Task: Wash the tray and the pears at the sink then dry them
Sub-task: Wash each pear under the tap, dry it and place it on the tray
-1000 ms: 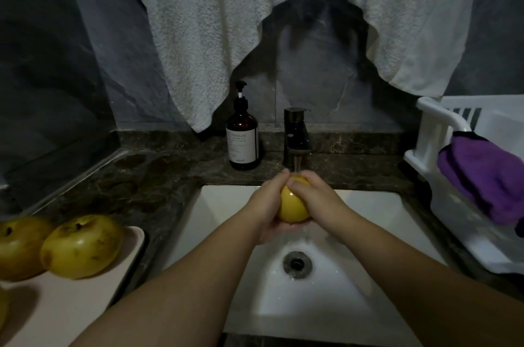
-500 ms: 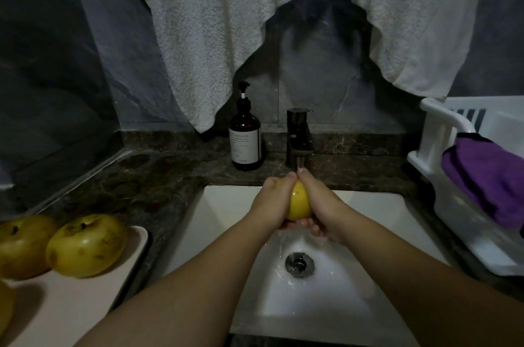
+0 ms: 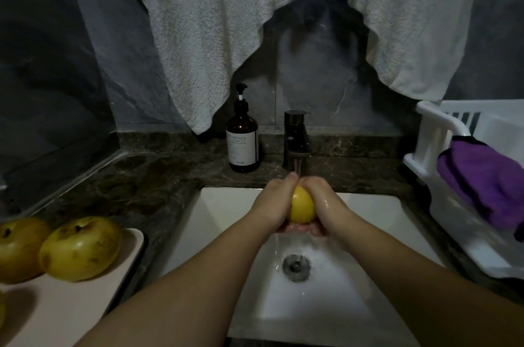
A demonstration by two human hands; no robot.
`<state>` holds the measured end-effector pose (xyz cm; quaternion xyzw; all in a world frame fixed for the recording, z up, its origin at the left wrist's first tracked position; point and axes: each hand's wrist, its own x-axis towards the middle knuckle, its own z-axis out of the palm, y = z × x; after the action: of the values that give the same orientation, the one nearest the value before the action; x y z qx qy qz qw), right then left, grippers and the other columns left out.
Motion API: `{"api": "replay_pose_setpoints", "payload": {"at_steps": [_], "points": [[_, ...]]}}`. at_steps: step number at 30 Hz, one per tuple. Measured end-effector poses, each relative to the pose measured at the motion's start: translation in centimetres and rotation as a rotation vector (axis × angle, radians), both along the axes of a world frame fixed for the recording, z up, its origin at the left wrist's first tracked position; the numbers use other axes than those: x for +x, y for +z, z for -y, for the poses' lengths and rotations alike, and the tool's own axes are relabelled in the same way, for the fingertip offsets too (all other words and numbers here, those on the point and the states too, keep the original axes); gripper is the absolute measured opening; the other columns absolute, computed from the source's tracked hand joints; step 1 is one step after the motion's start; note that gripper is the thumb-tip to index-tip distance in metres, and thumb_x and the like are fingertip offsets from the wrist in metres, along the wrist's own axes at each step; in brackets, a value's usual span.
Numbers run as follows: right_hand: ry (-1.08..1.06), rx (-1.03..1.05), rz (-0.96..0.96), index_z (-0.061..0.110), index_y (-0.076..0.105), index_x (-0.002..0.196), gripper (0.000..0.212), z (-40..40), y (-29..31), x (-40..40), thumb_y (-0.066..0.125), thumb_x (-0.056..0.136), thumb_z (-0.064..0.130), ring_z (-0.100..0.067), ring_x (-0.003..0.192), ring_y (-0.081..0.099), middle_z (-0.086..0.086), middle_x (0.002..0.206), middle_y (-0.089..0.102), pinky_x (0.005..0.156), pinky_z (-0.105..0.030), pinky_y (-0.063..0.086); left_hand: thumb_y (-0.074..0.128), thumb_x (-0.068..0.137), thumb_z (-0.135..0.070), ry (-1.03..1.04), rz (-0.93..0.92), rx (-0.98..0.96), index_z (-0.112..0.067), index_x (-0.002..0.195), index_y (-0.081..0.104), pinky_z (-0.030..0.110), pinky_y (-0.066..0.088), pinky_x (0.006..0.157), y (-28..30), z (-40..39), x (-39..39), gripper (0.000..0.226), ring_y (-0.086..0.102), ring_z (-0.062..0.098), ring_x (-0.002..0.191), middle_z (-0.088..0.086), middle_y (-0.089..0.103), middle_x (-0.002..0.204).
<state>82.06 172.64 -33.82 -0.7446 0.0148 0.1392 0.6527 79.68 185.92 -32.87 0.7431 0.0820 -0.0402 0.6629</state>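
A yellow pear [image 3: 302, 209] is clasped between my left hand [image 3: 275, 204] and my right hand [image 3: 326, 206], right under the dark faucet [image 3: 295, 142] and over the white sink [image 3: 226, 222]. Water runs off my hands down to the drain [image 3: 296, 264]. Both hands are wet and wrap the pear from either side, fingers cupped beneath it. On the counter at the lower left lies a pale pink tray [image 3: 85, 298] holding two more yellow-green pears [image 3: 80, 248] [image 3: 17, 247], with the edge of a third at the frame's left border.
A brown soap pump bottle [image 3: 243, 139] stands left of the faucet. A white towel [image 3: 198, 34] hangs on the wall above. At the right, a white plastic rack [image 3: 442, 165] holds a purple cloth [image 3: 487, 185]. Dark marble counter [image 3: 136, 185] surrounds the sink.
My hands have shifted around the pear under the running water, turning it between the palms. The view has edged slightly. The pears on the tray have not moved.
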Motion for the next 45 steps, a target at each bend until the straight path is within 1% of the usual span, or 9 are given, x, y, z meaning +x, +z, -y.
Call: {"api": "replay_pose_setpoints", "payload": {"at_steps": [2, 6, 11, 14, 19, 23, 35, 40, 45], "points": [[-0.018, 0.103, -0.203, 0.025, 0.059, 0.117, 0.06, 0.0, -0.1, -0.2, 0.051, 0.089, 0.077, -0.024, 0.055, 0.067, -0.019, 0.087, 0.073, 0.043, -0.025, 0.046, 0.05, 0.095, -0.067, 0.021, 0.091, 0.152, -0.034, 0.121, 0.055, 0.042, 0.064, 0.065, -0.5, 0.1, 0.3, 0.043, 0.069, 0.026, 0.091, 0.004, 0.063, 0.108], [-0.065, 0.03, 0.126, 0.044, 0.057, 0.106, 0.017, -0.1, 0.0, 0.0, 0.054, 0.096, 0.056, -0.029, 0.07, 0.071, -0.018, 0.114, 0.064, 0.043, -0.025, 0.047, 0.047, 0.095, -0.071, 0.023, -0.067, -0.084, -0.029, 0.12, 0.057, 0.036, 0.06, 0.059, 0.4, 0.4, -0.3, 0.05, 0.075, 0.031, 0.086, 0.013, 0.07, 0.107], [-0.019, 0.096, -0.129, 0.029, 0.057, 0.117, 0.057, 0.3, -0.5, -0.2, 0.053, 0.087, 0.077, -0.022, 0.052, 0.067, -0.015, 0.079, 0.072, 0.041, -0.022, 0.043, 0.045, 0.099, -0.067, 0.054, 0.058, 0.131, -0.034, 0.117, 0.055, 0.039, 0.061, 0.065, -0.3, 0.2, 0.2, 0.039, 0.067, 0.027, 0.096, 0.005, 0.062, 0.111], [0.0, -0.022, 0.103, 0.047, 0.056, 0.113, 0.018, 0.4, 0.2, -0.4, 0.056, 0.096, 0.054, -0.027, 0.08, 0.07, -0.012, 0.113, 0.065, 0.046, -0.026, 0.047, 0.037, 0.1, -0.069, 0.01, -0.119, -0.032, -0.031, 0.119, 0.056, 0.031, 0.057, 0.059, 0.1, 0.2, -0.4, 0.047, 0.07, 0.028, 0.097, 0.012, 0.066, 0.116], [0.011, 0.023, -0.063, 0.036, 0.054, 0.118, 0.048, 0.3, 0.3, -0.7, 0.05, 0.09, 0.075, -0.023, 0.057, 0.067, -0.018, 0.096, 0.071, 0.041, -0.023, 0.044, 0.042, 0.103, -0.06, 0.03, 0.081, 0.111, -0.032, 0.122, 0.059, 0.041, 0.061, 0.065, -0.7, 0.3, 0.4, 0.038, 0.07, 0.029, 0.093, 0.008, 0.064, 0.11], [0.031, -0.12, 0.208, 0.051, 0.054, 0.113, 0.025, 0.1, 0.5, -0.6, 0.059, 0.091, 0.061, -0.022, 0.089, 0.067, -0.005, 0.113, 0.062, 0.051, -0.027, 0.051, 0.042, 0.097, -0.072, 0.01, -0.165, -0.146, -0.031, 0.12, 0.059, 0.034, 0.061, 0.061, 0.1, 0.2, -0.3, 0.05, 0.075, 0.027, 0.086, 0.013, 0.07, 0.111], [-0.029, -0.039, -0.119, 0.032, 0.052, 0.116, 0.059, -1.5, 0.1, -0.1, 0.042, 0.088, 0.082, -0.018, 0.047, 0.062, -0.014, 0.08, 0.07, 0.039, -0.019, 0.04, 0.052, 0.095, -0.064, 0.113, -0.015, 0.068, -0.03, 0.109, 0.056, 0.055, 0.063, 0.083, -0.5, -0.4, 0.2, 0.037, 0.069, 0.033, 0.098, 0.01, 0.064, 0.114], [0.011, -0.175, 0.151, 0.04, 0.054, 0.119, 0.035, -1.9, 0.1, -0.1, 0.046, 0.097, 0.065, -0.025, 0.089, 0.067, -0.007, 0.111, 0.063, 0.056, -0.032, 0.054, 0.053, 0.09, -0.073, 0.044, -0.224, -0.136, -0.023, 0.116, 0.061, 0.038, 0.064, 0.072, 0.0, -0.9, -0.5, 0.057, 0.076, 0.028, 0.078, 0.013, 0.078, 0.088], [-0.008, -0.149, 0.108, 0.037, 0.052, 0.121, 0.044, -2.1, 0.3, -0.1, 0.041, 0.096, 0.071, -0.03, 0.075, 0.07, -0.014, 0.108, 0.066, 0.044, -0.028, 0.05, 0.06, 0.083, -0.069, 0.107, -0.1, -0.081, -0.03, 0.111, 0.061, 0.059, 0.062, 0.084, -0.1, -0.6, -0.3, 0.048, 0.074, 0.036, 0.095, 0.014, 0.068, 0.113]]}}
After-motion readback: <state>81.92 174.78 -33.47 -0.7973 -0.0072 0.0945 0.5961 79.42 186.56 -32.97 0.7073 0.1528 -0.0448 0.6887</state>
